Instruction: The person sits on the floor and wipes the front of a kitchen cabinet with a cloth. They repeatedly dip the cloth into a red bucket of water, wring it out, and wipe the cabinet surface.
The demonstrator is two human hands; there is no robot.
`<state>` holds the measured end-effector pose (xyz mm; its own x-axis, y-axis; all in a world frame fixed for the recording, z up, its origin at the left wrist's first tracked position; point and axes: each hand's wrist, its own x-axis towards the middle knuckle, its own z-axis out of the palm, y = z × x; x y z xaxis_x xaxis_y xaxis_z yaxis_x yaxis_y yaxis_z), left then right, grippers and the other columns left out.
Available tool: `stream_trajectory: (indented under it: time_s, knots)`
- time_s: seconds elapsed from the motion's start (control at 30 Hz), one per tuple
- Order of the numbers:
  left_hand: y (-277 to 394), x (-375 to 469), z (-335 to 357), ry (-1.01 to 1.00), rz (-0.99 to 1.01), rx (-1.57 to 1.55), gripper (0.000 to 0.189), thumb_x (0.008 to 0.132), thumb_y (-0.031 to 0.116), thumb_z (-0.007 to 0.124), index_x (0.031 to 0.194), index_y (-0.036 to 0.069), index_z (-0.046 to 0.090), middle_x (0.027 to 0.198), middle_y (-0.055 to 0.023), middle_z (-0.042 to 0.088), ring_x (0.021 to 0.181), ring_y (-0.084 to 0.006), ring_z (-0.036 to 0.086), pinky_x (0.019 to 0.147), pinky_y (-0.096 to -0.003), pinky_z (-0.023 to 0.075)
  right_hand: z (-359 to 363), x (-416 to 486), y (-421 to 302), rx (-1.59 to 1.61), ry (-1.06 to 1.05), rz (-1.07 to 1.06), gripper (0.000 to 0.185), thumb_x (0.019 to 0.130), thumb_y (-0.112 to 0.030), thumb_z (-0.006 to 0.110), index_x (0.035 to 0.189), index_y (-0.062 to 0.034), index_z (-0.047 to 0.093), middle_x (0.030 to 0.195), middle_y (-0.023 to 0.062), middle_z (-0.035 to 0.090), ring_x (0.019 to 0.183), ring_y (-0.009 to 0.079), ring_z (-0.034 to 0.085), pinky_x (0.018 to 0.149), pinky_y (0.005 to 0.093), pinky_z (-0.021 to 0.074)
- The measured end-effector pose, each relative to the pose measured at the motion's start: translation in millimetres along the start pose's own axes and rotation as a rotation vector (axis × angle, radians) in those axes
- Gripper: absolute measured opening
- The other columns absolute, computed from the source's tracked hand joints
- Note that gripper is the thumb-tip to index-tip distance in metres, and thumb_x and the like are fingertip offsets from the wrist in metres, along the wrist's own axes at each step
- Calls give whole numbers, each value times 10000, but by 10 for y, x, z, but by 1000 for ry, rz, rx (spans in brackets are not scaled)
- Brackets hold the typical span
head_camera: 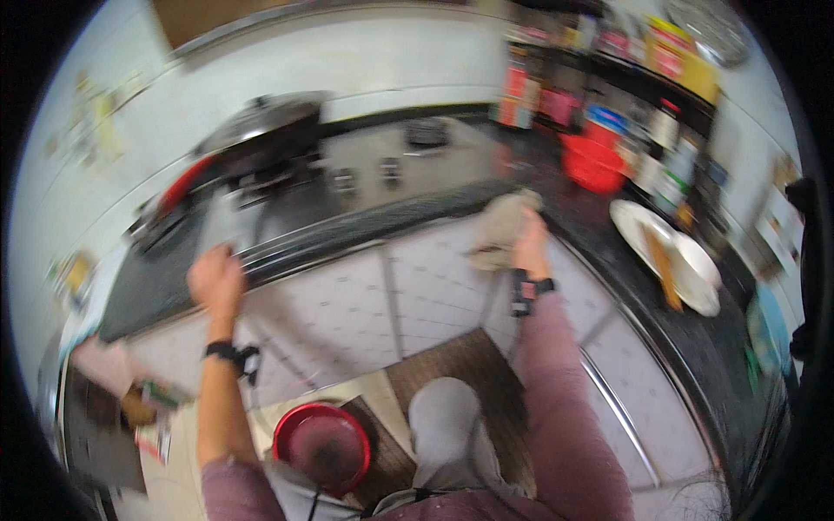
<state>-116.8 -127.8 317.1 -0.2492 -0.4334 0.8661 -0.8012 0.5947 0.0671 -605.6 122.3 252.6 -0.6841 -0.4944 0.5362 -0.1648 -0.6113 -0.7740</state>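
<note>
My right hand [533,242] grips a beige cloth [498,231] at the front edge of the dark countertop [573,228], near the inner corner. Part of the cloth hangs down before the white cabinet doors [436,273]. Over the counter's front edge on the left is my left hand [218,277], its fingers curled, with nothing visible in it. A gas stove [365,163] is set into the counter. On its left burner stands a lidded pan [267,127] with a red handle [186,182]. The picture is blurred.
On the right counter lie an oval white plate [635,225], a wooden utensil [661,267] and a white bowl [697,260]. A red basket [593,163] sits beside bottles under a black shelf [625,68]. A red basin [322,449] and brown mats [462,371] are on the floor.
</note>
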Motion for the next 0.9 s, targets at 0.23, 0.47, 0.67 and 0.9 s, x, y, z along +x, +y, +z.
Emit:
stream_trajectory:
  time_s: [0.23, 0.47, 0.67, 0.9]
  knots:
    - [-47, -36, -26, 108, 54, 6, 147, 808, 202, 600, 908, 132, 683, 939, -49, 667, 931, -253, 606, 835, -399, 453, -403, -20, -60, 331, 385, 380, 447, 956, -298, 448, 1300, -22, 523, 1266, 140, 596, 1139, 324, 588, 1002, 485, 459]
    - [-88, -57, 9, 54, 93, 11, 173, 883, 203, 544, 1006, 140, 648, 968, -41, 664, 923, -243, 606, 846, -397, 446, -1128, -1218, -940, 340, 333, 293, 379, 963, -263, 433, 1203, -15, 591, 1137, 133, 650, 1016, 291, 631, 932, 404, 499]
    - [-79, -78, 5, 53, 109, 21, 206, 909, 194, 517, 1048, 126, 653, 1028, -29, 669, 978, -241, 607, 910, -383, 437, -1198, -1822, -1632, 185, 219, 147, 433, 983, -247, 377, 1304, 22, 487, 1204, 172, 597, 1051, 277, 609, 928, 374, 496]
    - [-81, -80, 13, 56, 107, 27, 220, 927, 197, 492, 1061, 134, 655, 1079, -22, 667, 1024, -229, 604, 937, -366, 428, -970, -1112, -1234, 164, 183, 281, 383, 993, -216, 417, 1278, 25, 501, 1174, 149, 608, 1046, 248, 605, 926, 340, 486]
